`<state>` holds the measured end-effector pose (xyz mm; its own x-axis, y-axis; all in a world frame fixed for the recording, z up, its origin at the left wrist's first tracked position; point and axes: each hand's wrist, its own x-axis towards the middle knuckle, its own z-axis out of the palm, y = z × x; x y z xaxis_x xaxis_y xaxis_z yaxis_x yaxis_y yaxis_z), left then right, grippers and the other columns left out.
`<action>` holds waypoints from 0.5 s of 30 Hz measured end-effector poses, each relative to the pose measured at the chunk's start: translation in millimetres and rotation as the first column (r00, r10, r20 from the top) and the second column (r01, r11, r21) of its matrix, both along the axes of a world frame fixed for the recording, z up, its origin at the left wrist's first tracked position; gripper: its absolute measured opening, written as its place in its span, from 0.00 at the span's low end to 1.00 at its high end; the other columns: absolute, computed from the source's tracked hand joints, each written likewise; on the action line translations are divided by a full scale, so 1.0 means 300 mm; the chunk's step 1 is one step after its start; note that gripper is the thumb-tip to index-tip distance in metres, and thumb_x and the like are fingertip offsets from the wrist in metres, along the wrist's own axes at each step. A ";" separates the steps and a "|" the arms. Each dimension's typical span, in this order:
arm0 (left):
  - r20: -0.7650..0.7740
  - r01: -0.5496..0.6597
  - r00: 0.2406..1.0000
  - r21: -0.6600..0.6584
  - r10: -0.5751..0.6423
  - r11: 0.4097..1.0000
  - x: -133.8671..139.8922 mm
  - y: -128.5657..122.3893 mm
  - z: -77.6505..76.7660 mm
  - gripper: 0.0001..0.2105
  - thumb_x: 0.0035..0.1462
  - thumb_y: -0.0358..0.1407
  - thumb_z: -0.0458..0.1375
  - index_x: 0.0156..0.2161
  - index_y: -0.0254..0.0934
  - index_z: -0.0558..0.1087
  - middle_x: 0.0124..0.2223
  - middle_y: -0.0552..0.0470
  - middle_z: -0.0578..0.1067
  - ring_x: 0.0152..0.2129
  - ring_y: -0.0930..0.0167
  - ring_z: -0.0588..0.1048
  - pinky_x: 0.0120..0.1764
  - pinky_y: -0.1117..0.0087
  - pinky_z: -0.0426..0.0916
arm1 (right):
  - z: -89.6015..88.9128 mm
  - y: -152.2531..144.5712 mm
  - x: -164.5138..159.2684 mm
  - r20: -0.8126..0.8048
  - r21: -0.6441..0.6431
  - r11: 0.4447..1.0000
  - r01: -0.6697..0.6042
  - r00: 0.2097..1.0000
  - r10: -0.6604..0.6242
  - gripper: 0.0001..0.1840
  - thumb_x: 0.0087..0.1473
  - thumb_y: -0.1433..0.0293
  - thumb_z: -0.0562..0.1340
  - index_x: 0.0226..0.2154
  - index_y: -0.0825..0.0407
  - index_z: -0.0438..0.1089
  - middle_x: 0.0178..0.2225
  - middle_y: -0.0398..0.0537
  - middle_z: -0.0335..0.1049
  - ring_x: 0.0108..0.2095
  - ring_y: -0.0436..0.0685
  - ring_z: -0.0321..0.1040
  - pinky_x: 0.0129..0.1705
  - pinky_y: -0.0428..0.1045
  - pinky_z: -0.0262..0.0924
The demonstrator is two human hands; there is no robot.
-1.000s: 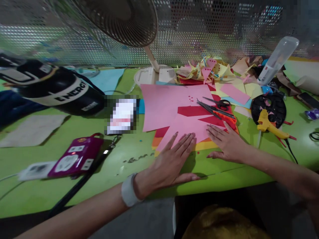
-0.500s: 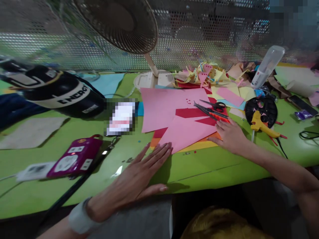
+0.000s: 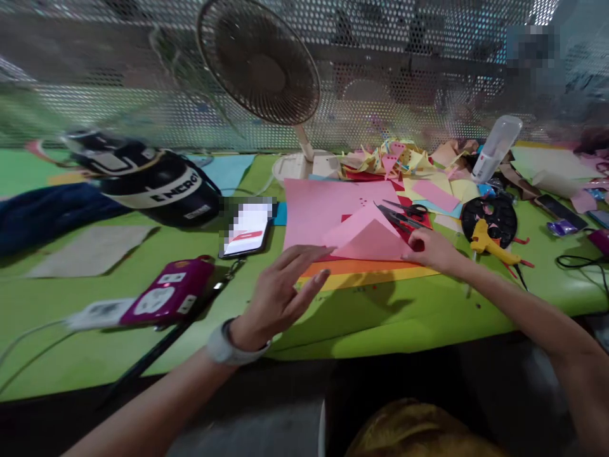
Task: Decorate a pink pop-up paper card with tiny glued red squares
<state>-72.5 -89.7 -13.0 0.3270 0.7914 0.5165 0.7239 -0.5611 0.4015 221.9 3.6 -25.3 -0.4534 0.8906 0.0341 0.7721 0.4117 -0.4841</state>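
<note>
A piece of pink paper [image 3: 368, 238] is bent up into a peak over the layered sheets. My right hand [image 3: 435, 251] pinches its right corner between thumb and fingers. At its left end, the stretched fingers of my left hand [image 3: 285, 289] reach the paper's edge; the thumb stands apart. Beneath lie a larger pink sheet [image 3: 309, 206], red paper and orange paper [image 3: 328, 268]. Black-handled scissors [image 3: 416, 209] lie on the sheets just beyond my right hand. Beside them is a second dark-bladed tool [image 3: 397, 218], its handle end hidden by my right hand.
A yellow glue gun [image 3: 490, 244] rests by a round black tray [image 3: 490, 219] on the right. Paper scraps [image 3: 399, 158] and a clear bottle [image 3: 497, 149] are behind. Leftward are a fan [image 3: 264, 73], a phone [image 3: 250, 228], a purple power strip [image 3: 171, 292] and a black bottle [image 3: 162, 190].
The pink piece has gone from lying flat to being raised in a peak. My right hand has moved from the orange-handled tool to the paper's corner. My left hand has lifted off the table.
</note>
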 end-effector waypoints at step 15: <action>0.824 0.448 0.403 -0.558 0.399 0.699 0.154 0.185 -0.034 0.15 0.36 0.42 0.75 0.28 0.35 0.81 0.31 0.49 0.83 0.31 0.72 0.80 0.40 0.73 0.75 | 0.028 -0.032 0.025 -0.670 -0.255 0.963 -0.083 0.734 -0.114 0.24 0.37 0.54 0.73 0.25 0.50 0.63 0.22 0.36 0.61 0.23 0.48 0.57 0.27 0.47 0.53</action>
<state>-26.3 -34.2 -23.3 0.0743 0.9901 -0.1187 -0.2796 0.1350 0.9506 229.5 -6.0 -17.0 -0.3836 0.9180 0.1006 0.2058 0.1911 -0.9597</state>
